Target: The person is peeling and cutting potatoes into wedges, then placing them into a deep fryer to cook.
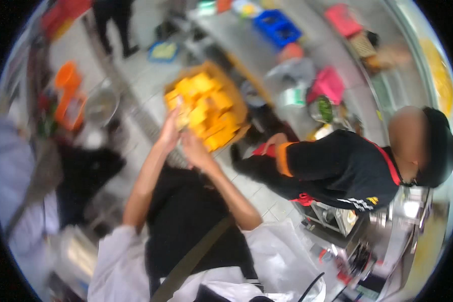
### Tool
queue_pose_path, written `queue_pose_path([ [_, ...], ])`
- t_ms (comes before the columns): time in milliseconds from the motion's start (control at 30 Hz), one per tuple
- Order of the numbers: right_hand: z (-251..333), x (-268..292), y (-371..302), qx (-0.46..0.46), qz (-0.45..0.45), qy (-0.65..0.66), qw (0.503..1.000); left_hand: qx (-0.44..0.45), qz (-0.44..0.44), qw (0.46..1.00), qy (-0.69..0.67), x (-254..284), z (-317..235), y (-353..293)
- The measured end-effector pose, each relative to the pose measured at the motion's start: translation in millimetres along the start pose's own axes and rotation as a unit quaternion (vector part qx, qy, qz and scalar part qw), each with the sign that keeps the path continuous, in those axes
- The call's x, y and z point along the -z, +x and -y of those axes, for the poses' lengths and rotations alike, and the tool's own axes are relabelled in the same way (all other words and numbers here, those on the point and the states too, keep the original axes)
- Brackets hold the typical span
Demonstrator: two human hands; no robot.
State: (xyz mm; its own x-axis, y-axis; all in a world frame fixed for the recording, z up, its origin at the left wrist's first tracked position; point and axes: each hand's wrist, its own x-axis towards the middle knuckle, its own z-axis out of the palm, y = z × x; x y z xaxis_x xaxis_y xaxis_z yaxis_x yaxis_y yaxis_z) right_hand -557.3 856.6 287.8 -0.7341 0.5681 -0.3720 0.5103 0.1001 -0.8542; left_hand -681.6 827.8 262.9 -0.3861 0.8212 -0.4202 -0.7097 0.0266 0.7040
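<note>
A cardboard box (240,103) piled with bright yellow packets (209,108) lies in front of me, just beyond my hands. My left hand (170,130) is at its near left side, fingers pointing up and closed against a pale yellow packet (181,118); blur softens where the two meet. Close by on the right, my right hand (196,149) is at the box's near edge with its fingers curled in. What those fingers grip, if anything, is hidden. Whether the box rests on something or is carried does not show.
At my right, a person in black (337,161) stands close to the box. A metal counter beyond carries a blue crate (277,27) and a pink bag (327,85). To the left are orange baskets (69,103), a metal bowl (101,104) and another person's pale sleeve (10,166).
</note>
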Motion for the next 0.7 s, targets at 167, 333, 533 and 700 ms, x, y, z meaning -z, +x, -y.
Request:
queue_pose_path([
  [167,30,-14,63,0.041,-0.148,-0.007,0.988,-0.104,-0.012,0.992,0.073,5,-23,49],
  [333,35,2,114,0.148,-0.014,-0.076,0.986,0.026,0.011,0.999,0.017,61,-43,117],
  [533,84,138,130,-0.07,0.073,0.081,0.992,0.129,0.012,0.991,0.04,107,-78,145],
  [700,-35,168,206,-0.02,-0.036,-0.243,0.969,0.171,0.004,0.983,0.073,139,-76,192],
])
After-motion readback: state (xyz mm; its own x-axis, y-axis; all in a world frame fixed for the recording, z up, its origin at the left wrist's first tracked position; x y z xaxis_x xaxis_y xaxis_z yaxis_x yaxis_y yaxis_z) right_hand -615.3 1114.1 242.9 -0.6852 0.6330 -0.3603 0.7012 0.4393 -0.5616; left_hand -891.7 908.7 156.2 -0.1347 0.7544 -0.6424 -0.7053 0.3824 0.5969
